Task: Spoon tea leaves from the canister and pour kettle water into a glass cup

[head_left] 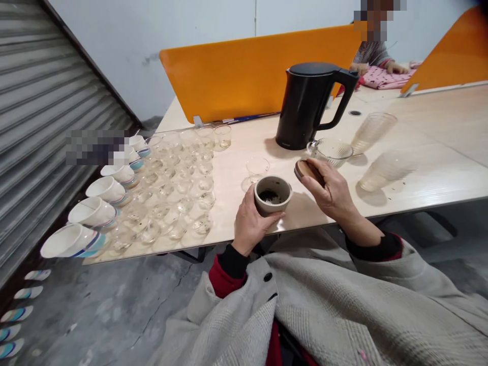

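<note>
Snugly in curled left grip [249,221], pale round canister [282,191], dark flakes [268,196] inside; right grip [330,190] around brown lid [309,171]

We worked in even, fairly bright light, with soft shadows beside the black kettle [305,107], stretched white cups [63,243] at left and 2 pixelated patches [97,147].

Premises: office-type workspace. Evidence: a long pale wood-grain table [438,119] fitted with bright orange upright divider panels [229,76]; what appears to be a dark round cable port [355,113], too small to confirm; a grey ribbed metal roller shutter [46,117]; a bare grey concrete floor [95,310].
</note>
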### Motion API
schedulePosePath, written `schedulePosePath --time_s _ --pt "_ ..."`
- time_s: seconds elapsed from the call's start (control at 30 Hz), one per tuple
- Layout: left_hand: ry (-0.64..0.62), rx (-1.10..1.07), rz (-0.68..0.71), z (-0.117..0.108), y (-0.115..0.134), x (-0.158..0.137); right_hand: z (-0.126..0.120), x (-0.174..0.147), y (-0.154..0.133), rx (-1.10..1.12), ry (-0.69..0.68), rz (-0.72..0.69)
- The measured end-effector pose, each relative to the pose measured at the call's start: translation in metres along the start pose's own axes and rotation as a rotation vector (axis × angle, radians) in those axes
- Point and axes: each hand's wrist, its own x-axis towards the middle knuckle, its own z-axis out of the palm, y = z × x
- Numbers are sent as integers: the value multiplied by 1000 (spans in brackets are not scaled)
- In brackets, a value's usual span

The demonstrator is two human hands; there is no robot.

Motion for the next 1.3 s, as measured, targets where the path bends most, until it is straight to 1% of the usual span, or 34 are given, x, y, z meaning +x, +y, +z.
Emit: schedulePosePath --time_s 0.13,0.23,0.33,0.43,0.57,0.63,0.67,0.7,0.73,0.83,0.9,1.0,1.1,1.2,1.3 --pt "11 -1 11 1 -2 -1 -1 -28 36 -142 -96 80" --pt "15 7 16 0 -3 -1 3 -41 48 -186 -181 102" --pt "20 13 7 0 -2 -1 6 -43 50 -203 -204 76" --pt "21 20 -3 -1 0 -1 11 -37 46 -226 -224 24" --pt "18 24 -10 -2 2 -1 17 -30 41 -242 -337 -61" --pt "15 20 -12 -2 2 -1 15 -28 39 -216 -368 -73" --pt "15 19 -14 -2 2 -1 12 -28 39 -193 -343 -62" --pt "13 16 -15 -2 2 -2 8 -27 40 -166 -281 -36" --pt "11 14 -15 -2 2 -2 3 -27 42 -137 -187 7" --pt "8 13 -11 -2 0 -2 -14 -18 54 -43 156 196" --pt "12 23 -10 -1 -1 -2 -22 -7 66 35 297 313" --pt "15 49 -18 -1 -3 -3 -26 12 84 123 382 435" --pt "8 62 -28 0 -4 -3 -25 23 92 157 444 478" --pt "10 71 -21 -1 -3 -3 -25 23 90 191 476 488" --pt "19 66 -2 -1 -2 -3 -26 16 83 273 479 561"
